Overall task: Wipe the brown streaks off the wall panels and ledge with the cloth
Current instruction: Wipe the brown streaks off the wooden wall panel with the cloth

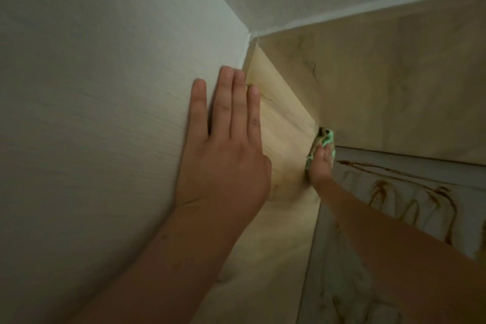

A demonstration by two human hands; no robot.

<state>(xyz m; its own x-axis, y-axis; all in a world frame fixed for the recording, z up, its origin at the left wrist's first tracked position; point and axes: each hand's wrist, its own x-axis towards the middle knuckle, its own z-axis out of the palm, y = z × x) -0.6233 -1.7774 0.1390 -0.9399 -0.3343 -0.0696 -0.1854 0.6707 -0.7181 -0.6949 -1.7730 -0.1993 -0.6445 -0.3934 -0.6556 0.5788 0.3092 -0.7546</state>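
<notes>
Treat cloth [326, 139] as soft, light; wad under palm. Pressed at ledge's [399, 156] left end by right hand [321, 164], curl unclear. Braced on wall [105, 86] with flat, released left hand [223, 158].

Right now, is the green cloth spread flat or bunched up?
Bunched up: the cloth shows crumpled folds poking out beyond the right hand.

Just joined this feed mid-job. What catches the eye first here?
The left hand dominates, spread flat against the white wall in the left foreground. Beyond it, the right hand presses a green cloth into the corner where the panels meet. Brown streaks run down the pale panel at lower right, just beside that forearm.
</notes>
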